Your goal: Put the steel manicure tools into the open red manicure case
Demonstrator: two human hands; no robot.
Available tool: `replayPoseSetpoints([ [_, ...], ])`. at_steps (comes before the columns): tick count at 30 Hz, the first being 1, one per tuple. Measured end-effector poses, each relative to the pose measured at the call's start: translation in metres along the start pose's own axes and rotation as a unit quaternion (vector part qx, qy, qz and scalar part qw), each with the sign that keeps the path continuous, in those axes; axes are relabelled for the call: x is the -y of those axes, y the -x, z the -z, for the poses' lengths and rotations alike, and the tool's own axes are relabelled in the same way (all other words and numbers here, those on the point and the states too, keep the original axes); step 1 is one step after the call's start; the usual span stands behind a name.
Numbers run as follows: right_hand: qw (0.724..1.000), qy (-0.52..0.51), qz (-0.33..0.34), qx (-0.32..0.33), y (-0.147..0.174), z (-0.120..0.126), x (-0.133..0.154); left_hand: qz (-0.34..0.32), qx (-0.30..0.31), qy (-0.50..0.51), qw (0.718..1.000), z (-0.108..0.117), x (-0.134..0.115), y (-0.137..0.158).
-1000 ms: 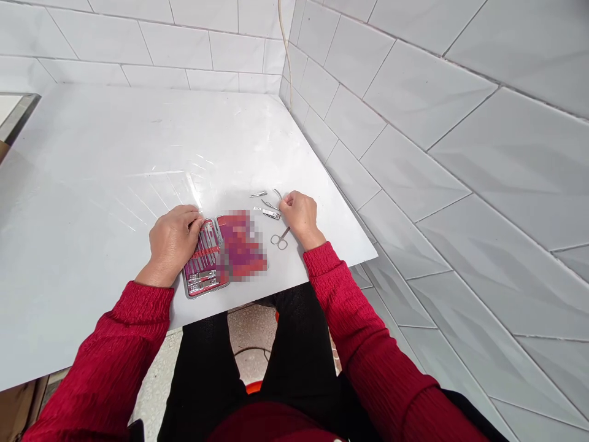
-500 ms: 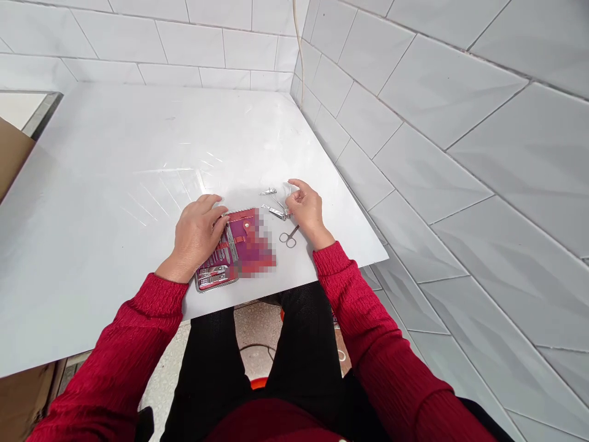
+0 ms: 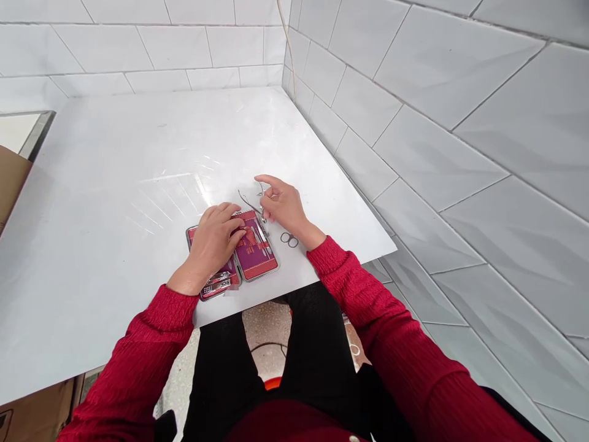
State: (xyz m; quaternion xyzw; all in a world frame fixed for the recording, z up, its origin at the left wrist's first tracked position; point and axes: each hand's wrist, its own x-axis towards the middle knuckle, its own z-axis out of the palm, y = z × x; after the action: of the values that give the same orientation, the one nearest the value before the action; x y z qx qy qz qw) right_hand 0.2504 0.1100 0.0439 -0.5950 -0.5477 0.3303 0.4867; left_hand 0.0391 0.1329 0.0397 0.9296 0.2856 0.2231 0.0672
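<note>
An open manicure case [image 3: 260, 269] with a red and purple lining lies near the table's front edge. My left hand [image 3: 214, 242] rests over its middle, its thumb and fingers closed at a small red flap [image 3: 247, 237] inside. Slim metal tools [image 3: 261, 236] sit in the right half, and nail clippers [image 3: 216, 283] lie in the lower left part. Above the case's upper right corner, my right hand [image 3: 283, 205] pinches silver nippers [image 3: 248, 201] with spread, curved handles. Scissors [image 3: 289, 239] lie on the table beneath my right wrist, their blades hidden.
The white table [image 3: 115, 153] meets tiled walls [image 3: 391, 92] at the back and right. A pale cable [image 3: 286, 37] hangs in the corner. A brown cardboard box [image 3: 11, 184] stands at the left edge.
My right hand has moved left to the case with the nippers. My left hand has shifted right onto the flap. The loose clippers beside the case no longer show.
</note>
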Motion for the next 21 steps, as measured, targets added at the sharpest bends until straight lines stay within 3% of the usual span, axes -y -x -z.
replayPoseSetpoints([
  [7,0.999,0.019,0.022,0.021,-0.010,-0.015,0.000,0.032,-0.046,0.000,0.998,0.003,-0.007,0.008],
  [13,1.000,0.019,0.024,-0.007,-0.019,-0.020,-0.006,0.009,-0.062,-0.051,0.997,0.003,-0.010,0.016],
  [21,0.999,0.025,0.024,-0.006,-0.017,-0.025,0.007,-0.028,-0.055,-0.059,0.996,0.007,-0.015,0.017],
])
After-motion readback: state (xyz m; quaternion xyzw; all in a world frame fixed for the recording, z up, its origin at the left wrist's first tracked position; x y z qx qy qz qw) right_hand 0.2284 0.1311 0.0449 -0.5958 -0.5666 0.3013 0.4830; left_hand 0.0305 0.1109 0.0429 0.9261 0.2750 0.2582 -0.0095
